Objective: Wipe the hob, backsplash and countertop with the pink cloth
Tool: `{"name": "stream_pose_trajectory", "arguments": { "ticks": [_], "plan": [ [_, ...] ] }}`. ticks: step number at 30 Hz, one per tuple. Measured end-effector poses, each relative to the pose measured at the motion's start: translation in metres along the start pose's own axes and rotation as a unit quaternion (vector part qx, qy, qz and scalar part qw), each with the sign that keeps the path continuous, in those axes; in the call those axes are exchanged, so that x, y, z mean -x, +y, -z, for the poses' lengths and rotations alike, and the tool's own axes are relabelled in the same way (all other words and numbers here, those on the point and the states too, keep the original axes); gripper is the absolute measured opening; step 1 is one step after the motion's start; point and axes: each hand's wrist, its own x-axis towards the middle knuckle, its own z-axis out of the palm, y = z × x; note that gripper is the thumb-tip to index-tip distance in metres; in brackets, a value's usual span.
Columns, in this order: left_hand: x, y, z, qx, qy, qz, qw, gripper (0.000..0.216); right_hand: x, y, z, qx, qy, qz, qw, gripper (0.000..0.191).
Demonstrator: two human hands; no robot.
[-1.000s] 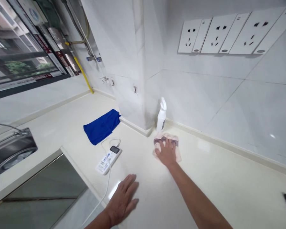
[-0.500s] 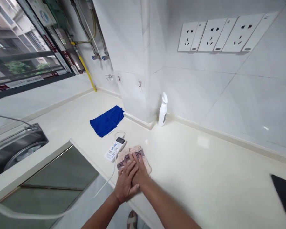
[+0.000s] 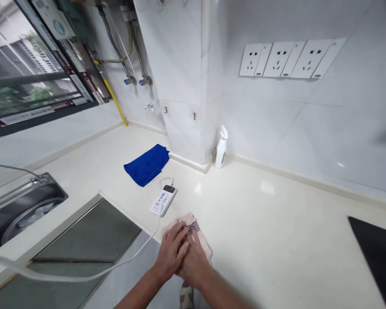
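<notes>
A folded pale pink cloth (image 3: pixel 204 243) with a grey-mauve printed band lies on the counter near its front edge. My right hand (image 3: pixel 194 262) rests flat on it, fingers stretched forward. Over the right hand's fingers and back lies my left hand (image 3: pixel 171 249), its fingers extended and partly on the cloth. The hands cover much of the cloth. Just beyond them is a white power bank (image 3: pixel 164 201) with a dark display and white cables attached. Farther back, a blue cloth (image 3: pixel 147 165) lies spread on the counter.
A white spray bottle (image 3: pixel 221 147) stands by the wall corner. At left are a steel sink (image 3: pixel 54 189) and a glass-fronted opening (image 3: pixel 93 236). A black panel (image 3: pixel 369 253) lies at right. A white cable (image 3: pixel 116 267) hangs across the counter's front edge.
Both hands and the pink cloth have moved towards me, closer to the counter's front edge and farther from the power bank. The camera view has shifted slightly.
</notes>
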Motion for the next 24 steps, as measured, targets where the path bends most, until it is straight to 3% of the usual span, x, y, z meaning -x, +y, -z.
{"name": "stream_pose_trajectory", "arguments": {
  "ticks": [3,6,10,13,15,18,21,24],
  "plan": [
    [0.01,-0.004,-0.003,-0.038,-0.03,-0.081,0.996,0.046,0.024,0.005,-0.021,0.006,0.014,-0.023,1.0,0.086],
    [0.024,-0.004,-0.011,-0.068,-0.058,-0.139,0.986,0.054,0.071,0.022,-0.047,0.033,0.054,-0.085,0.994,0.082],
    [0.032,-0.013,-0.022,-0.085,-0.042,-0.127,0.987,0.058,0.158,0.053,-0.07,0.174,0.176,-0.171,0.954,0.09],
    [0.025,-0.029,-0.029,-0.049,-0.037,-0.126,0.99,0.053,0.215,0.067,-0.072,0.275,0.221,-0.146,0.924,0.081],
    [0.017,-0.038,-0.033,-0.016,-0.042,-0.126,0.991,0.049,0.233,0.069,-0.073,0.31,0.225,-0.131,0.915,0.074],
    [0.007,-0.044,-0.038,0.024,-0.039,-0.112,0.993,0.043,0.22,0.061,-0.084,0.318,0.248,-0.14,0.904,0.064],
    [0.002,-0.041,-0.044,0.054,-0.047,-0.085,0.994,0.041,0.163,0.042,-0.099,0.225,0.248,-0.159,0.929,0.056],
    [0.004,-0.038,-0.044,0.114,-0.033,-0.036,0.992,0.041,0.096,0.019,-0.096,0.057,0.17,-0.183,0.967,0.049]
  ]
}}
